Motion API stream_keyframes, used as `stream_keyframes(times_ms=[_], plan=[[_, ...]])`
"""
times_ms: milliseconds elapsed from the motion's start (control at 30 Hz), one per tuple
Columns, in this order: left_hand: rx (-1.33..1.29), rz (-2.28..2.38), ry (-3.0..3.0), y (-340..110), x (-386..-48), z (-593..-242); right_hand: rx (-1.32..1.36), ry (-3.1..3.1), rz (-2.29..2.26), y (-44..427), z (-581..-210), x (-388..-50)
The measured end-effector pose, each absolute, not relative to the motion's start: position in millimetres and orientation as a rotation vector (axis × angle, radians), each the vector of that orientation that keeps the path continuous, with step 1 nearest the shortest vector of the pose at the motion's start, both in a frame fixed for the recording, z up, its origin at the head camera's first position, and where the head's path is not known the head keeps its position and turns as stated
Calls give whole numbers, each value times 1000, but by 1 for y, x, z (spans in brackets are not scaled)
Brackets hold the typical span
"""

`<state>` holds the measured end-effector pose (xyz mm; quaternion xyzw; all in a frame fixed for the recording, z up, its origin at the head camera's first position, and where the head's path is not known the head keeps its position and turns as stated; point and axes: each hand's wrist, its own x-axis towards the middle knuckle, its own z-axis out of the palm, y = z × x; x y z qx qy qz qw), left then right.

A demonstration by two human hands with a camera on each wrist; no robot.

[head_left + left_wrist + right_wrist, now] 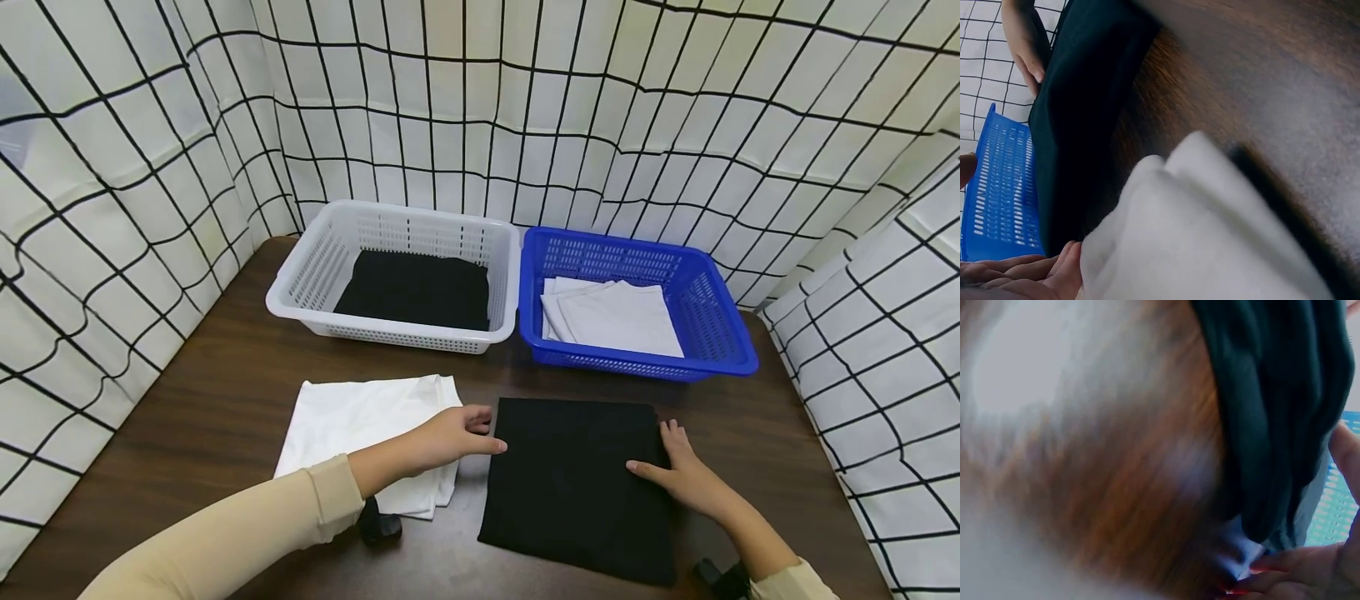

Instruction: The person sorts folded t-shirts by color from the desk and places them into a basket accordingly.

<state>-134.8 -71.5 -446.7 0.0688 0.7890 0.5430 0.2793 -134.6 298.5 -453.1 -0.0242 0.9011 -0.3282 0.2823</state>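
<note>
A folded black cloth [573, 492] lies flat on the table in front of the blue basket. At its left edge is my left hand [450, 437], thumb tip over the border and fingers loosely bent, gripping nothing. My right hand [690, 479] rests at the cloth's right edge, its thumb on top and its fingers stretched along the side. In the right wrist view, the fingers [1297, 569] are beside the layered black folds [1272, 425]. Under my left forearm lies a folded white cloth [360, 417], which also fills the lower left wrist view.
Behind the cloths stand a white basket [390, 333] holding folded black cloth [420, 287] and a blue basket [720, 333] holding folded white cloth [618, 317]. They stand side by side on the brown table [187, 417]. A white grid-patterned curtain [450, 125] surrounds the table.
</note>
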Motion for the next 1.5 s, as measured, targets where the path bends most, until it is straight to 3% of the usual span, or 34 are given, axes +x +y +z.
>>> stream_keyframes(times_ms=[433,900,1167,1500], plan=[[145,1507,2060,-64,-136,-450,-45,2393,-920,296,-452,-139],[-76,1768,1800,-60,-140,-453,109,2249,-1171,284,-431,-131],[-236,1902,1609,-52,-145,-454,114,2095,-1363,293,-439,-134],[-1,1763,1621,-56,-146,-463,76,1876,-1510,307,-456,-142]])
